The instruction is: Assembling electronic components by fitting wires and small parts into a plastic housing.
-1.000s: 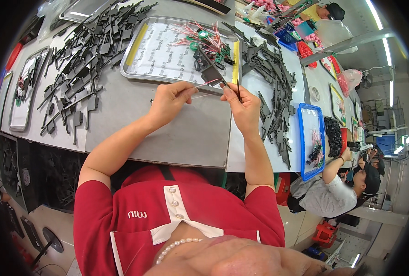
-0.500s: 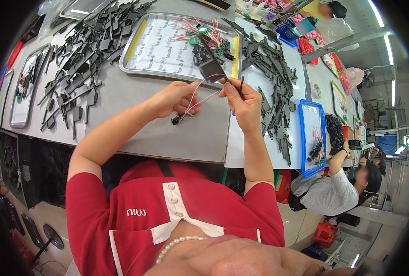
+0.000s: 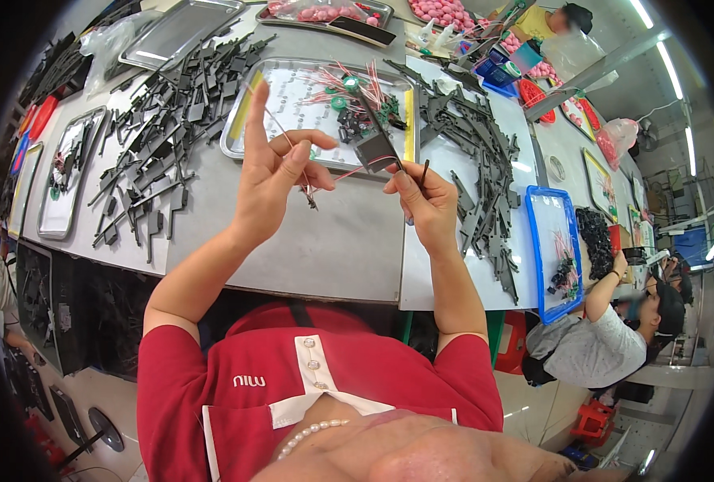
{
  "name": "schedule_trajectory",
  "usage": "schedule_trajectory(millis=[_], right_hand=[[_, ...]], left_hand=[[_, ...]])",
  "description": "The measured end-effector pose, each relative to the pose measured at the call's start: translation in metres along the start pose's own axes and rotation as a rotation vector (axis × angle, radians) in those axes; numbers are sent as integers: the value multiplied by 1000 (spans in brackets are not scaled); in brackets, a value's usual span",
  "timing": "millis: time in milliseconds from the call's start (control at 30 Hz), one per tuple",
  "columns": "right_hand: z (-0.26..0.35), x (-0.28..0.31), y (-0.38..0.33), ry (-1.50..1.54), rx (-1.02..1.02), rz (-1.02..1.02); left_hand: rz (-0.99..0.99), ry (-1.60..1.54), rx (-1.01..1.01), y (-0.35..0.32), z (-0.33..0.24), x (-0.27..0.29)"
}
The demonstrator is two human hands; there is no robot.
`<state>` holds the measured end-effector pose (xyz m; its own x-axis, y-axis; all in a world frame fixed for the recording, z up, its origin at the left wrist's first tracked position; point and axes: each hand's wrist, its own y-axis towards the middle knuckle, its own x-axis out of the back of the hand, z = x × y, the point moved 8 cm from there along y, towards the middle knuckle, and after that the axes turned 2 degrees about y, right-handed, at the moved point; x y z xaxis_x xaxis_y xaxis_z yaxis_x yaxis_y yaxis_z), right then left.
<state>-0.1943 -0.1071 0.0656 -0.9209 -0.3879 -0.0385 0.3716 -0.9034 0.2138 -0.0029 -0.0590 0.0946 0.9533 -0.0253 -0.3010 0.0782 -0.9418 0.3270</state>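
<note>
Left hand (image 3: 270, 173) — index raised, grip on pink wire (image 3: 345, 172) unclear; right hand (image 3: 429, 210) pinching black part (image 3: 375, 150); red shirt (image 3: 421, 390) — white lettering (image 3: 249, 381).

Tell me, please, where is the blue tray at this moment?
In the head view, the blue tray lies on the right, between the loose black parts and the bunched black pieces.

A grey-shirted co-worker (image 3: 599, 351) shows at right, strip lights (image 3: 670, 70) (lit) above.
</note>
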Motion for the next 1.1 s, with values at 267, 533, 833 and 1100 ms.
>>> schedule_trajectory(millis=[267,533,833,1100], right_hand=[[-22,-15,-2,-19,-166,15],[-30,-33,-6,-30,-222,114],[18,-2,14,-210,89,-28],[47,-34,20,-348,175,239]], left_hand=[[-8,795,-643,-12,-43,-6],[219,525,-222,-2,2,-22],[297,892,-354,-2,13,-39],[487,998,-570,-13,9,-53]])
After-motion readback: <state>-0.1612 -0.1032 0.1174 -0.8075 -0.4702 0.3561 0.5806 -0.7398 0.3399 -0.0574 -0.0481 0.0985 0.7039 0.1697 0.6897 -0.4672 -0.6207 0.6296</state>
